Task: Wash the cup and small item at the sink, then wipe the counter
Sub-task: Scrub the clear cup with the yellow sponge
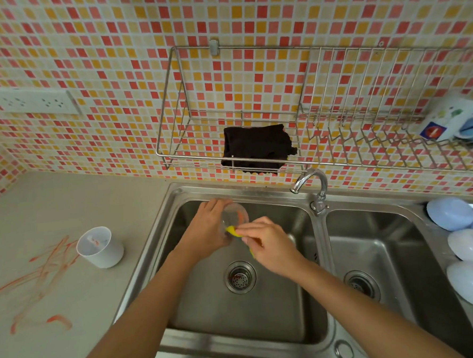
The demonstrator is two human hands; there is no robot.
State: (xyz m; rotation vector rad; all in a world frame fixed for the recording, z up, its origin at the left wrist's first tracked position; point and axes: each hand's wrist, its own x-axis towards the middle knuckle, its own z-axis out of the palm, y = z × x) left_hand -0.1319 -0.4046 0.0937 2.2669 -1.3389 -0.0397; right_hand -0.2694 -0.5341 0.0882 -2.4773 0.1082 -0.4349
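Note:
Over the left basin of the steel sink (pixel 182 306), my left hand (pixel 205 233) grips a small clear glass dish (pixel 235 215) with orange smears inside. My right hand (pixel 270 244) pinches a yellow sponge (pixel 233 231) and presses it against the dish's lower rim. A white cup (pixel 99 248) with orange residue inside stands upright on the counter left of the sink. Orange smears (pixel 42 287) streak the grey counter left of and in front of the cup.
The faucet (pixel 312 186) rises between the two basins, with its spout towards the left basin. A dark cloth (pixel 257 148) lies on the wire wall rack (pixel 339 156) above. Pale blue and white bowls (pixel 466 236) sit overturned right of the sink. A wall socket (pixel 35 101) is at upper left.

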